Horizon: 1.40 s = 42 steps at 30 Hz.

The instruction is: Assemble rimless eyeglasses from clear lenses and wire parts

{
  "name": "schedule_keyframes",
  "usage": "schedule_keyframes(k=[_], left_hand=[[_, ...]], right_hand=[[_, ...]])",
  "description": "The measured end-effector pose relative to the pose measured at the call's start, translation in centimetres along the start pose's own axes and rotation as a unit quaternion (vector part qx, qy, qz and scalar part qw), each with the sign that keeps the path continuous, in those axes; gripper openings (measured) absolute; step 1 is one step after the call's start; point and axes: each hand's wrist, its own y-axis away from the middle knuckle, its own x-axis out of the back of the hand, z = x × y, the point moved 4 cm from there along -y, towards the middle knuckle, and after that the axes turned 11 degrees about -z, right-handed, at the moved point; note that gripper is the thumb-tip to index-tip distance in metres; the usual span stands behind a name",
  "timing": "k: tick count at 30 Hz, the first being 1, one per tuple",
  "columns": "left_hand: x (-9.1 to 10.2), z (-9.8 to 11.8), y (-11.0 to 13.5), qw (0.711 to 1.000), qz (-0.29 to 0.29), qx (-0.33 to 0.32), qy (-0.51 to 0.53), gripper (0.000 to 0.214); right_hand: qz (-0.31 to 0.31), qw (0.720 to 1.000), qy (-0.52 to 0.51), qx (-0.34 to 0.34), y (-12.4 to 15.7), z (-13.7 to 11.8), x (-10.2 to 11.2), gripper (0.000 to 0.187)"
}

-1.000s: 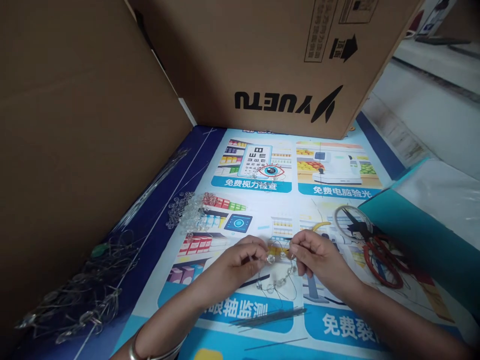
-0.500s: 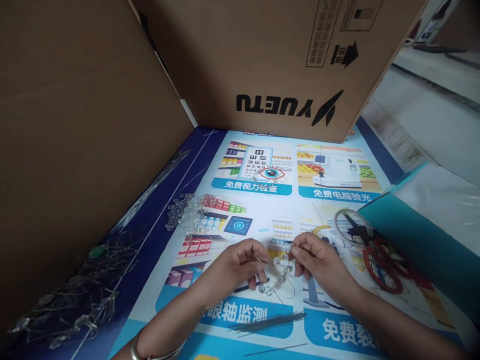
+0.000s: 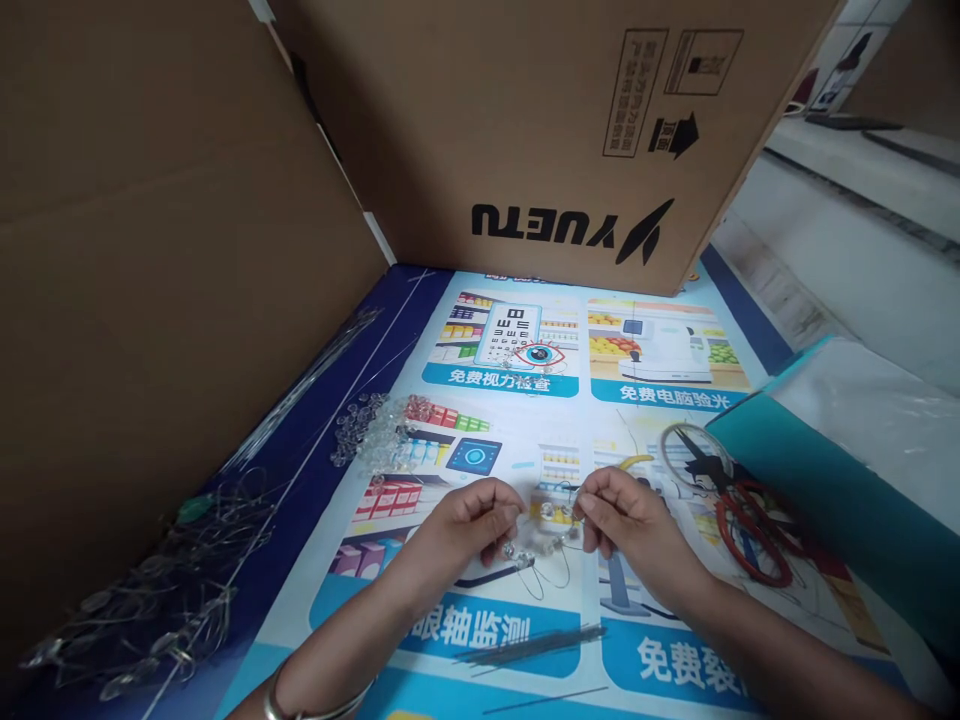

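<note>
A wire strung with clear beads (image 3: 523, 560) curves between my two hands, and thin loose wire ends loop out below it. My left hand (image 3: 480, 518) pinches the left end of this beaded wire between thumb and fingers. On the other side, my right hand (image 3: 621, 510) is closed on its right end; the fingertips partly hide the wire there. Just below the hands lies a bundle of thin dark wires (image 3: 532, 646) on the printed sheet. A pile of loose clear beads (image 3: 379, 430) sits to the left beyond my left hand.
Red-handled scissors (image 3: 754, 535) lie at the right beside a teal box (image 3: 817, 470). Tangled beaded wires (image 3: 157, 600) and long straight wires (image 3: 300, 385) lie along the left. Cardboard walls (image 3: 525, 120) stand at the back and left.
My hands have drawn slightly apart, and the beaded wire between them hangs in a wider curve. The whole view has shifted a little.
</note>
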Motion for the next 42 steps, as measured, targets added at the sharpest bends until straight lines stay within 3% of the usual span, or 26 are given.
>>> schedule_keyframes(k=[8,15,18,20,24,26,32,42], left_hand=[[0.0,1.1,1.0,0.99,0.063,-0.094,-0.079,0.015],[-0.6,2.1,2.2,0.958,0.08,-0.153,-0.229,0.01],[-0.6,1.2,1.6,0.981,0.061,-0.097,-0.155,0.014],[-0.9,0.4,1.0,0.998,0.015,-0.032,-0.06,0.018],[-2.2,-0.3,0.6,0.992,-0.112,0.055,-0.022,0.021],[-2.5,-0.1,0.7,0.989,-0.135,0.057,-0.016,0.023],[-1.9,-0.3,0.6,0.988,-0.048,0.02,0.144,0.023],[-0.7,1.2,0.6,0.994,0.021,-0.086,0.062,0.015]], right_hand=[[-0.007,1.0,-0.017,0.015,-0.1,0.0,-0.2,0.015],[-0.008,1.0,-0.019,0.013,-0.2,0.0,-0.2,0.013],[-0.009,1.0,-0.014,0.021,-0.1,0.0,-0.1,0.012],[-0.008,1.0,-0.014,0.026,0.0,0.0,-0.2,0.012],[-0.03,0.999,0.001,0.021,0.3,-0.1,-0.7,0.012],[-0.05,0.998,0.015,0.017,0.4,-0.1,-1.1,0.012],[-0.033,0.999,-0.038,0.005,0.2,0.2,-0.8,0.014],[0.0,0.996,-0.085,0.007,0.1,0.2,-0.2,0.016]])
